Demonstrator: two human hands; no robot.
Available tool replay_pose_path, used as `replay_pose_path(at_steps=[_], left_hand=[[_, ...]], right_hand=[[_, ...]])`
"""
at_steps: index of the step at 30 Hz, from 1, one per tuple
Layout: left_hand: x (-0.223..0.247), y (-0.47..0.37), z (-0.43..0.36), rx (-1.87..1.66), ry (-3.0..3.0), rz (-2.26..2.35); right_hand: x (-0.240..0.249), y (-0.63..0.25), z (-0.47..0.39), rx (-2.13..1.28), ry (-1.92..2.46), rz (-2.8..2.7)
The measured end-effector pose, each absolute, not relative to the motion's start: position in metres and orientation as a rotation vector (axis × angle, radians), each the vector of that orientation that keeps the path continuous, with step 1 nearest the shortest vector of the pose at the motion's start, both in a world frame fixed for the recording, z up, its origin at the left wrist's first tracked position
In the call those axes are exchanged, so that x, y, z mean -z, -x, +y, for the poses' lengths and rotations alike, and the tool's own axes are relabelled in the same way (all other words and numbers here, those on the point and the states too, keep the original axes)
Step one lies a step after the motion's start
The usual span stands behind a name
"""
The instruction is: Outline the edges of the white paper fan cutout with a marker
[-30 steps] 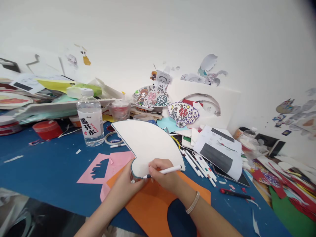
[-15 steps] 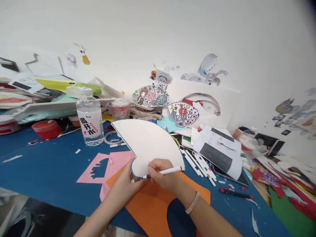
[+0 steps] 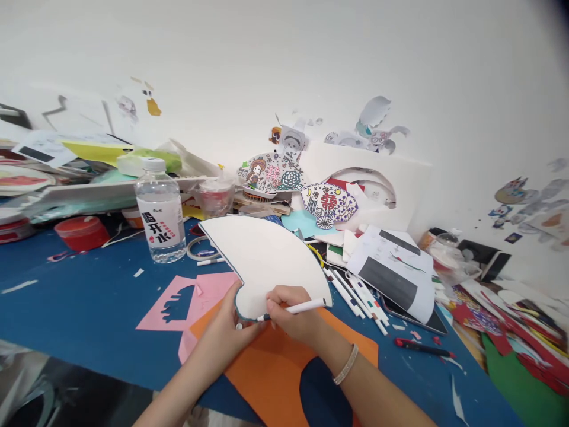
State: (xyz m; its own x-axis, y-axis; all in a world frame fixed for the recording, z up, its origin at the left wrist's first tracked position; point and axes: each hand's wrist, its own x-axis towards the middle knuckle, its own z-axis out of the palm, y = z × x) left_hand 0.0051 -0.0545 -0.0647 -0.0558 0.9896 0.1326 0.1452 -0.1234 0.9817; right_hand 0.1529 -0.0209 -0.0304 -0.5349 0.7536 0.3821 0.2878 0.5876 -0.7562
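A white fan-shaped card (image 3: pixel 271 255) with a dark line along its edge is held up over the table. My left hand (image 3: pixel 233 326) is closed on its lower left edge, and a small white cap (image 3: pixel 239 326) shows by the fingers. In my right hand (image 3: pixel 288 311) is a white marker (image 3: pixel 306 306), its dark tip against the card's bottom edge. Beneath both hands lies a sheet of orange paper (image 3: pixel 262 367) with a curved cut-out. Pink paper (image 3: pixel 171 302) with a cut-out shape rests to the left.
A water bottle (image 3: pixel 160 210) stands at the left on the blue table (image 3: pixel 80 308). Several white markers (image 3: pixel 355 296) lie right of the card, near a printed sheet (image 3: pixel 391 267) and a red-and-black pen (image 3: pixel 422 348). Decorated paper fans (image 3: pixel 331 204) lean at the back.
The view has shifted very slightly. Both hands, the card and the marker keep nearly the same positions, with the marker tip still at the bottom edge.
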Motion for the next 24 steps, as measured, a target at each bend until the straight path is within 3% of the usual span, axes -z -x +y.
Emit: replay_pose_path(at_steps=[24], left_hand=[[0.0702, -0.0036, -0.0524, -1.270, -1.450, 1.347]], right_hand=[[0.0365, -0.1543, -0.0168, -0.771, 0.819, -2.110]])
